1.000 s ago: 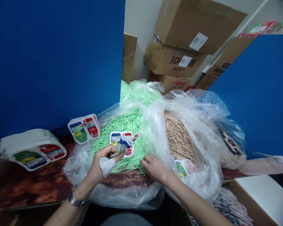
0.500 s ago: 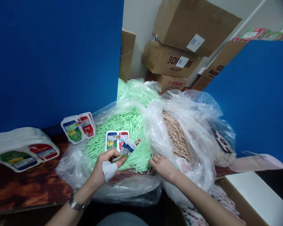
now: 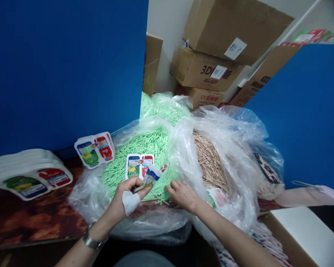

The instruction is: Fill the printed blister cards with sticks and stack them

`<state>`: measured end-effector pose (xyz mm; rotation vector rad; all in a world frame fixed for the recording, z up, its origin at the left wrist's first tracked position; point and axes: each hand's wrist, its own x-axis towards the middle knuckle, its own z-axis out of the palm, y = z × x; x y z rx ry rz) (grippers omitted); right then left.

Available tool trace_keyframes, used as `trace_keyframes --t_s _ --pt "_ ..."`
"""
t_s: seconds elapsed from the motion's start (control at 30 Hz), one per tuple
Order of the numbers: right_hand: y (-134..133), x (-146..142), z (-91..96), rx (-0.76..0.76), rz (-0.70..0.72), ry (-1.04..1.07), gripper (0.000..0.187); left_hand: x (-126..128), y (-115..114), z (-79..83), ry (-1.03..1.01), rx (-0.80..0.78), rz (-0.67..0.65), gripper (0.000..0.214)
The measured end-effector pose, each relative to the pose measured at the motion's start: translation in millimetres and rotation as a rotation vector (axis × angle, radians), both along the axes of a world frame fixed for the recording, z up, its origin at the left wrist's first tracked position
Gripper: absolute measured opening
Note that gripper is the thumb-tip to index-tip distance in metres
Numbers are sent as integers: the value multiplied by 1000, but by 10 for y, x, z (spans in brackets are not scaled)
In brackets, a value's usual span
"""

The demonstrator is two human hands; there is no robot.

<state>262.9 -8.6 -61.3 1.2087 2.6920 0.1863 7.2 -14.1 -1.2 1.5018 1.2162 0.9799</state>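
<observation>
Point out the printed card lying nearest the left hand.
The white-edged blue and red card on the thin green sticks, beyond the left hand; others lie farther off.

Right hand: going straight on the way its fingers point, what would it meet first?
The right hand would likely meet the green sticks first; whether it touches them now is unclear.

Both bare forearms angle inward, the left forearm (image 3: 78,252) rising from below, the right forearm (image 3: 226,231) reaching in from the lower right. A metal-banded watch (image 3: 91,240) circles the left wrist (image 3: 100,228). The left grip (image 3: 121,192) is pinched, forefinger (image 3: 133,181) bent towards the thumb (image 3: 144,192), a white covering (image 3: 130,203) across the thumb's base. Just apart, I see the right grip (image 3: 183,194) palm down, fingers (image 3: 173,186) curled.
</observation>
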Motion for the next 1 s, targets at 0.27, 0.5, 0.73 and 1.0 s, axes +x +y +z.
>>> trace_keyframes --t_s 0.27,0.5,0.73,1.0 --pt "-46 -34 1 94 243 -96 8 7 -2 -26 -25 -3 1 33" --pt "6 -14 -104 87 214 -80 6 6 8 -19 -8 5 15 33" --pt "58 9 -47 -45 113 21 9 -20 9 7 -32 -3 29 33" --pt "75 -78 58 -561 -551 1052 27 -53 87 -114 -132 -69 90 33"
